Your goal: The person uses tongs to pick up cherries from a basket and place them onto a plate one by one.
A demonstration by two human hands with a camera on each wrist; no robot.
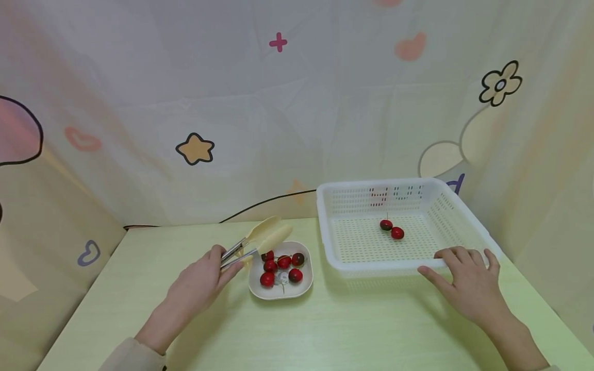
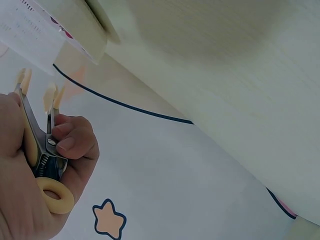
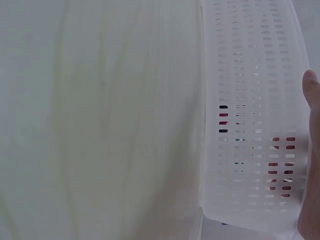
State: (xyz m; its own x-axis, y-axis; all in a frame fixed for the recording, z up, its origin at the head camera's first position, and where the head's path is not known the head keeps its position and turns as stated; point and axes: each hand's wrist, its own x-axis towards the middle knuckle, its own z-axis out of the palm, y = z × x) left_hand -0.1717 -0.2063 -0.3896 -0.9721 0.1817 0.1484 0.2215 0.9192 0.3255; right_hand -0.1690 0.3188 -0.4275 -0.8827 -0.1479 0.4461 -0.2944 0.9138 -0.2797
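Left sleeve [image 1: 132, 355], foremost; its hand, left hand [image 1: 197, 281], curled round tongs [image 1: 274, 240], tips parted, nothing visible between them. Dish [image 1: 278, 294], below the tips: held six cherries [image 1: 284, 262]. Basket [image 1: 380, 266]: held two more; no direction of transfer could be told. Right hand [image 1: 473, 291]: gripped the basket's near rim, fingers over, thumb outside. Tabletop [image 1: 297, 340]: strip separated dish from basket, whose raised wall bounded passage.

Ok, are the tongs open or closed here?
Open. The left hand holds the tongs, and both the head and left wrist views show a clear gap between their two tips.
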